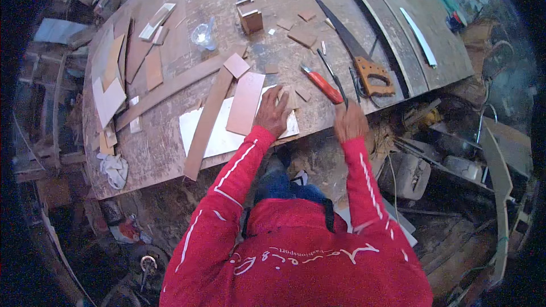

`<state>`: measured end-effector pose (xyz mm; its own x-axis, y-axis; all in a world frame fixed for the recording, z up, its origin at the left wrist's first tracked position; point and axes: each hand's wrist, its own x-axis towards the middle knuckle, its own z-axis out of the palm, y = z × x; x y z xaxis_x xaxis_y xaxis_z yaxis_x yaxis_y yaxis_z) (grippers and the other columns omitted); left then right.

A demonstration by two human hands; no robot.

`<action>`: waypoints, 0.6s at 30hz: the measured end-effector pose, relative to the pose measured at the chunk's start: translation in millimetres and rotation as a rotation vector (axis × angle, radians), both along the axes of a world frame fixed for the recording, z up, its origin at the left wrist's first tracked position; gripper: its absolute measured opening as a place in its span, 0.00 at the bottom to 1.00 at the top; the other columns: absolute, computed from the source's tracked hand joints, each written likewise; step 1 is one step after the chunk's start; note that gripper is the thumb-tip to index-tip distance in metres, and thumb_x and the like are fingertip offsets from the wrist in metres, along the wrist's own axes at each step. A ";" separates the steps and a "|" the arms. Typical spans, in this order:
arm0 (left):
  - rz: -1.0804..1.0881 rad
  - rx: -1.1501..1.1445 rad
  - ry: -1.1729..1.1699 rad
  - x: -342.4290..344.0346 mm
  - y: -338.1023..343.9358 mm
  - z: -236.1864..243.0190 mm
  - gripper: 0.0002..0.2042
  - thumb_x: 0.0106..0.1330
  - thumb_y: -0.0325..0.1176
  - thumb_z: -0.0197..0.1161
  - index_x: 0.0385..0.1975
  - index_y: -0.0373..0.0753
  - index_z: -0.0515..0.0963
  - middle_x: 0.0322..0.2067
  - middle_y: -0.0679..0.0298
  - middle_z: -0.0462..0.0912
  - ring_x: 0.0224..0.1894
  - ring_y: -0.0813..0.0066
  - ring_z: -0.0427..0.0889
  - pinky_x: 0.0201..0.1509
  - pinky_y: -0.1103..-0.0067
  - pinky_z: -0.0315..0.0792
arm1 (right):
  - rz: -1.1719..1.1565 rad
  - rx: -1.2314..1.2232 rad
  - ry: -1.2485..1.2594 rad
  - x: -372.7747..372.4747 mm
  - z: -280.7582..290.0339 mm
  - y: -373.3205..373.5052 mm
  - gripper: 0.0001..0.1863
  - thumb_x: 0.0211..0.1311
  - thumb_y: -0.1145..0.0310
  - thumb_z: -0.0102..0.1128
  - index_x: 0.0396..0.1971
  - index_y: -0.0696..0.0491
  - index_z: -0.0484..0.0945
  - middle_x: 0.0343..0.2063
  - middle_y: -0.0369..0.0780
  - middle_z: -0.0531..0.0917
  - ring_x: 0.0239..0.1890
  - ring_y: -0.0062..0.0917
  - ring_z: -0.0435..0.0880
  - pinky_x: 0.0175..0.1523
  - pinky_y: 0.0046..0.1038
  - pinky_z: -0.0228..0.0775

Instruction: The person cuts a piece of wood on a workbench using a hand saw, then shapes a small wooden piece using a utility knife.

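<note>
Left hand, centre of the frame: palm down, fingers slightly spread, on the right part of a white board, beside a pink panel; contact with the panel cannot be told. Right hand, right of centre: fingers curled downward, grip unclear; the lower ends of a red knife and a slim dark tool meet its fingertips, and whether it pinches either cannot be told. Both tools point toward the top of the frame, the knife the more leftward. Pink panel: lying on the white board. Brown strip: slanting across the board, left of the panel. Pinkish square: at the strip's upper end. Handsaw, wooden handle, dark blade: right of the tools. Wood offcuts: above the knife. Small wooden box: upright, upper centre. Clear plastic cup: left of the box. Long plank: diagonal, left of centre. Assorted thin boards: left. White cloth: lower left corner of the worn wooden surface. Pale strip: upper right.
</note>
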<state>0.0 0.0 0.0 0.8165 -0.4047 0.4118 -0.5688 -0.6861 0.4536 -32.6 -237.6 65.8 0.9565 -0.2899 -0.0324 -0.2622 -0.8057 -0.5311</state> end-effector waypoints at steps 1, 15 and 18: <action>0.018 -0.032 -0.022 0.5 0.2 1.5 0.26 0.55 0.31 0.65 0.56 0.34 0.70 0.59 0.46 0.66 0.61 0.45 0.64 0.65 0.59 0.62 | -0.060 -0.140 0.033 19.6 1.8 -0.3 0.18 0.66 0.59 0.48 0.45 0.57 0.75 0.36 0.54 0.80 0.42 0.50 0.80 0.47 0.51 0.68; 0.080 -0.026 0.041 -5.2 -0.8 15.7 0.23 0.55 0.32 0.66 0.53 0.36 0.72 0.56 0.48 0.68 0.60 0.46 0.65 0.63 0.59 0.63 | -0.197 -0.582 0.051 55.1 -17.2 -71.3 0.22 0.53 0.54 0.63 0.47 0.47 0.77 0.53 0.43 0.69 0.57 0.44 0.68 0.54 0.56 0.65; 0.087 -0.031 0.034 -5.9 2.5 13.0 0.24 0.55 0.33 0.66 0.53 0.35 0.72 0.56 0.48 0.68 0.60 0.46 0.65 0.63 0.59 0.63 | -0.068 -0.682 0.072 59.0 -32.5 -85.3 0.22 0.53 0.54 0.63 0.47 0.45 0.76 0.54 0.38 0.70 0.58 0.40 0.67 0.52 0.64 0.60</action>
